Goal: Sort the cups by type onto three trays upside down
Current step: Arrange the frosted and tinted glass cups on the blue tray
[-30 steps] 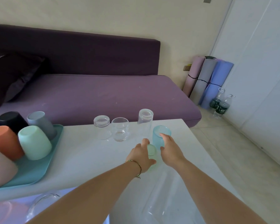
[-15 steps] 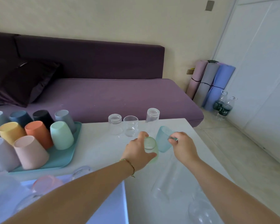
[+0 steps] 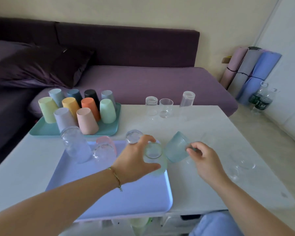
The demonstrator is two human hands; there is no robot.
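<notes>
My left hand (image 3: pixel 134 160) grips a pale green translucent cup (image 3: pixel 153 153), turned bottom-up over the right edge of the lavender tray (image 3: pixel 119 200). My right hand (image 3: pixel 204 160) holds a blue translucent cup (image 3: pixel 175 147), tilted on its side just right of that tray. Several tinted and clear ribbed cups (image 3: pixel 76 147) stand upside down at the tray's far end. A teal tray (image 3: pixel 46 130) at the back left carries several matte coloured cups (image 3: pixel 87 120), all upside down. Clear glasses (image 3: pixel 166 108) stand at the table's far edge.
A clear tray with upturned clear glasses (image 3: pixel 242 162) lies on the white table (image 3: pixel 203 189) to my right, hard to make out. A purple sofa (image 3: pixel 143 79) runs behind the table. Rolled mats (image 3: pixel 250 70) and two bottles (image 3: pixel 260 99) stand by the wall at right.
Both hands lifted their cups from the table's far side and brought them toward me; the green cup is now inverted over the lavender tray. The view swung down and left.
</notes>
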